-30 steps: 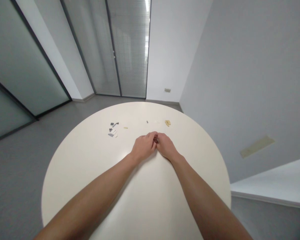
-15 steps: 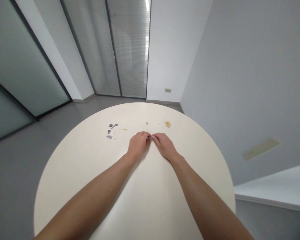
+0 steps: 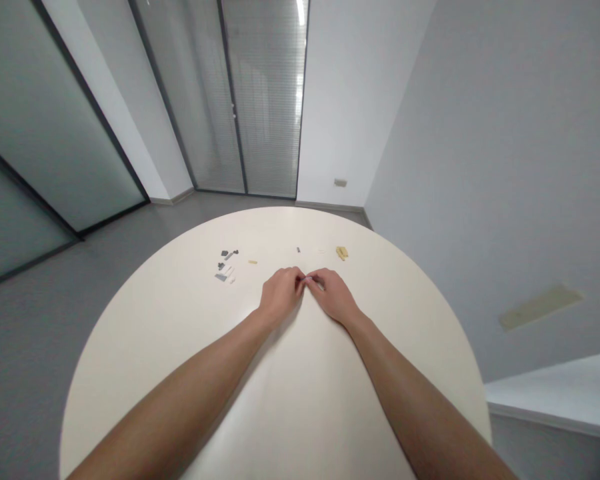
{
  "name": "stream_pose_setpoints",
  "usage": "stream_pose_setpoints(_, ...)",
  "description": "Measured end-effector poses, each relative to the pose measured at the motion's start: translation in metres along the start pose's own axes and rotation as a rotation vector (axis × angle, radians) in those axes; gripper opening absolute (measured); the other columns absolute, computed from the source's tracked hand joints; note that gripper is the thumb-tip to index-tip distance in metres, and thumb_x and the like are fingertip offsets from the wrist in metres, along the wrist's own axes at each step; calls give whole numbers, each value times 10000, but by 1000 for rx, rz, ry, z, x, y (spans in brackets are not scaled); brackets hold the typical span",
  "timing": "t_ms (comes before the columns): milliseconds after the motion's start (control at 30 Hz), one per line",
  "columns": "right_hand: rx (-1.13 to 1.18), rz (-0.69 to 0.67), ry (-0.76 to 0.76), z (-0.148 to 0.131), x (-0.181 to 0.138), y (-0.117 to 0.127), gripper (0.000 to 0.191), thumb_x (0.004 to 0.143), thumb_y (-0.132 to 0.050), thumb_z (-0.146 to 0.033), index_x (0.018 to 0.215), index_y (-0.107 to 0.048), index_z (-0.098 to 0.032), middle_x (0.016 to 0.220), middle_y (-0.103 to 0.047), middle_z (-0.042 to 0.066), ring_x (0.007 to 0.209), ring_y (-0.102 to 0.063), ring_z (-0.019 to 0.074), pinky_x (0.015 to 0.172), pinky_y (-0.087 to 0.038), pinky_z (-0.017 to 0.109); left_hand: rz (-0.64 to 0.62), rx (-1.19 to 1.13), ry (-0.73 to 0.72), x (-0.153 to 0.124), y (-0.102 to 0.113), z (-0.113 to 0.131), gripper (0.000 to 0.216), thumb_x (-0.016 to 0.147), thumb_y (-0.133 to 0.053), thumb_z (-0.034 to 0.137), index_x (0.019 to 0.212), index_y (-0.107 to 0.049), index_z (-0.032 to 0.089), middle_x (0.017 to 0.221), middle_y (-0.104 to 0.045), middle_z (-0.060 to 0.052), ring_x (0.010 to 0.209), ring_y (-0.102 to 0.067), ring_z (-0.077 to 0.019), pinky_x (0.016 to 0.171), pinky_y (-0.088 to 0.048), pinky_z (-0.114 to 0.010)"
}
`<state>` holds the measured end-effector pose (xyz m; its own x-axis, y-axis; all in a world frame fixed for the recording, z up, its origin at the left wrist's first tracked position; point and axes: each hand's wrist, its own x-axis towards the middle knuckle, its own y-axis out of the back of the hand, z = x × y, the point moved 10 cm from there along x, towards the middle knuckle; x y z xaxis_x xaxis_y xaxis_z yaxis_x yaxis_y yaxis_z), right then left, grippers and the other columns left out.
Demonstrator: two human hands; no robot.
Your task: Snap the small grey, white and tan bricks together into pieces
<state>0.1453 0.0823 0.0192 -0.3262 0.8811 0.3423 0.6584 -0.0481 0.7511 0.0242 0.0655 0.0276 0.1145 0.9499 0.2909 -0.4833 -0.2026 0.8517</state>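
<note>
My left hand (image 3: 282, 291) and my right hand (image 3: 332, 292) meet fingertip to fingertip above the middle of the round white table (image 3: 300, 400). Both are closed in a pinch. Whatever lies between the fingers is tiny and mostly covered, so I cannot make out its kind. Just beyond the hands lies a small dark grey piece (image 3: 299, 250). To its right are a thin white piece (image 3: 321, 251) and a little heap of tan pieces (image 3: 342, 253).
Left of my hands, several small grey, black and white pieces (image 3: 225, 276) are scattered, with a single tan piece (image 3: 253, 262) nearer. A grey wall (image 3: 505, 167) rises on the right. Glass panels (image 3: 265, 120) stand behind the table.
The whole view has shifted slightly. My hands stay together, and the fingertips have drawn a little closer, the right fingers now touching the left. The loose pieces lie as before.
</note>
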Motion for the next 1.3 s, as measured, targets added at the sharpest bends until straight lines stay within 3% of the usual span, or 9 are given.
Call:
stream_pose_setpoints(167,57,-156,28,-2,10,-1,196,939,-609,-335,936,-762,-211,915,-750,46,822,-652,176,740,-461,274,-149,-73,-85,11,-5,-7,153,929,-618,342,953,-730,241,925,-760,-25,837,-683,-192,710,-478,-281)
stream_pose_setpoints(267,34,-224,4,1,15,-3,237,950,-588,-385,972,-769,-234,805,-741,17,701,-627,160,642,-418,264,-117,-102,-127,15,-3,-10,162,938,-600,329,944,-730,233,923,-757,-20,824,-672,-180,703,-474,-274)
stream_pose_setpoints(433,-63,-141,10,4,17,2,223,935,-614,-411,952,-757,-240,780,-714,13,762,-612,168,687,-409,269,-45,-48,-130,14,-4,-9,139,928,-595,277,974,-720,238,950,-736,-21,906,-651,-194,757,-488,-294)
stream_pose_setpoints(633,-166,-122,60,-1,16,-2,135,938,-608,-269,1025,-704,-233,758,-655,9,839,-574,182,707,-387,266,-22,-52,-106,17,-5,-8,135,910,-581,215,978,-696,234,969,-729,-17,928,-640,-201,774,-487,-302)
stream_pose_setpoints(867,-167,-117,24,1,20,-5,166,954,-587,-264,1090,-681,-247,791,-642,14,850,-573,181,687,-367,262,-22,-93,-50,19,-7,-13,204,944,-548,251,1124,-643,236,1022,-734,-33,929,-653,-201,755,-476,-300)
stream_pose_setpoints(1300,-138,-108,-17,4,20,-3,279,993,-529,-309,1229,-679,-290,909,-679,46,910,-606,202,775,-418,298,-4,-85,-70,19,-4,-8,204,954,-506,234,1065,-676,224,1043,-738,-43,938,-649,-216,772,-476,-318)
